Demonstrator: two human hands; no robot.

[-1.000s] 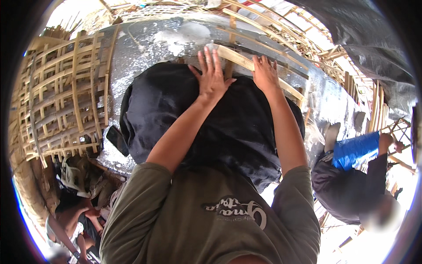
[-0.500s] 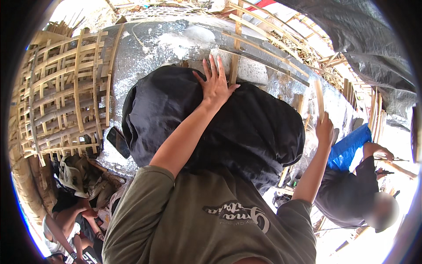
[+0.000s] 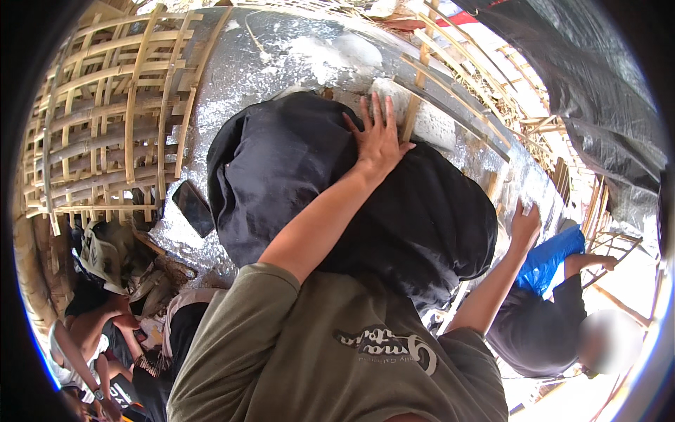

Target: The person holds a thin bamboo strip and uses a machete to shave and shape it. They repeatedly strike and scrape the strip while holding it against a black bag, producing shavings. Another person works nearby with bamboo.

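Pale oblong block (image 3: 434,131) on the silvery-grey surface (image 3: 228,77), just beyond the black cloth (image 3: 288,162) covering the lap; long axis slanting, one end far and left, the other nearer and right. Thin wooden strip (image 3: 412,112) crosses it, running near to far, far end leaning slightly right. Left hand (image 3: 380,149) flat and spread on the cloth's far edge, fingers pointing far, fingertips overlapping the block's left part in view; contact with it uncertain; grasps nothing visible. Right hand (image 3: 525,225) well apart to the right, fingers curled in, almost a fist; glare behind, cannot tell whether it has hold of anything. Dark flat rectangular object (image 3: 193,209) left of the cloth, bamboo lattice (image 3: 116,105) farther left, blue sheet (image 3: 555,257) just right of the right forearm
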